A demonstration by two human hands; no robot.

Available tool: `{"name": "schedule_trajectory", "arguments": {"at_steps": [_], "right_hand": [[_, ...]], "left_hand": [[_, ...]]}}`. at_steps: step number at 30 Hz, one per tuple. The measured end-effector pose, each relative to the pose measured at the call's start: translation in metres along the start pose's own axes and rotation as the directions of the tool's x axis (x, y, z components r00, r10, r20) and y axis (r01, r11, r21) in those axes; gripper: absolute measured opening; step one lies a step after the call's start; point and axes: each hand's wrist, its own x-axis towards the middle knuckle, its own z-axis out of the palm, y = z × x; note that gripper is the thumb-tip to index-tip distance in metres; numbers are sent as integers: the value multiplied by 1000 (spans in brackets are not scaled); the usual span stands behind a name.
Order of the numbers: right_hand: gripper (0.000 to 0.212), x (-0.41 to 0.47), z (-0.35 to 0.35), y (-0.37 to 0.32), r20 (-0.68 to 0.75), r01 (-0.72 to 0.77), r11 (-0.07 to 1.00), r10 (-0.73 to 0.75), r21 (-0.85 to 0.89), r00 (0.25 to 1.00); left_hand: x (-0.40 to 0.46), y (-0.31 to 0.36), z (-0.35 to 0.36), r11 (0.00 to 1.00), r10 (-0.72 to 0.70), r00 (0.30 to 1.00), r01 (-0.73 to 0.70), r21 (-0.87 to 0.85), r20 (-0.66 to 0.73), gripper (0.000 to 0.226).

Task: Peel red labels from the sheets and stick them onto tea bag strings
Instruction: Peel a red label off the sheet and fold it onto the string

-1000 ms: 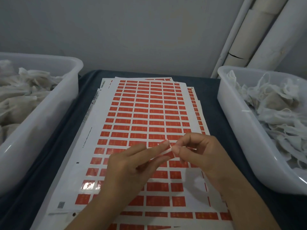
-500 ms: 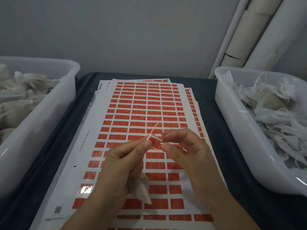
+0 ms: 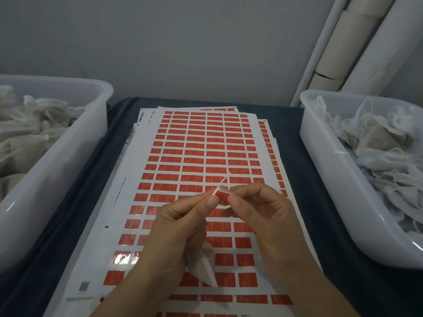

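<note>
A stack of white sheets [image 3: 135, 170] covered in rows of red labels lies on the dark cloth in front of me. Above it, my left hand [image 3: 176, 227] pinches a thin white tea bag string [image 3: 220, 184] between thumb and forefinger, and the white tea bag [image 3: 202, 264] hangs below its palm. My right hand [image 3: 258, 213] pinches one peeled red label [image 3: 223, 197], which curls around the string right between the two hands' fingertips. The string's free end pokes up and to the right.
A white plastic tub [image 3: 59, 170] with beige tea bags stands at the left. Another white tub [image 3: 332, 179] full of white tea bags and strings stands at the right. White pipes [image 3: 357, 49] run down the grey wall behind.
The hands have drawn slightly nearer to me, with the tea bag now hanging below the left palm. The red label has come round the string, folding over it.
</note>
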Motion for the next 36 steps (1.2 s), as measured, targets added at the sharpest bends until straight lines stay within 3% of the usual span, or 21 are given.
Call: {"name": "schedule_trajectory", "arguments": {"at_steps": [19,36], "right_hand": [[9,-2,-1,1,-4,68,997,-68,45,998],[17,-5,9,9,-101,125,992,-125,-2,987]], "left_hand": [[1,-3,-1,1000,-3,1000,3,-10,26,26],[4,-15,2,995,-78,996,80,-66,31,15]]}}
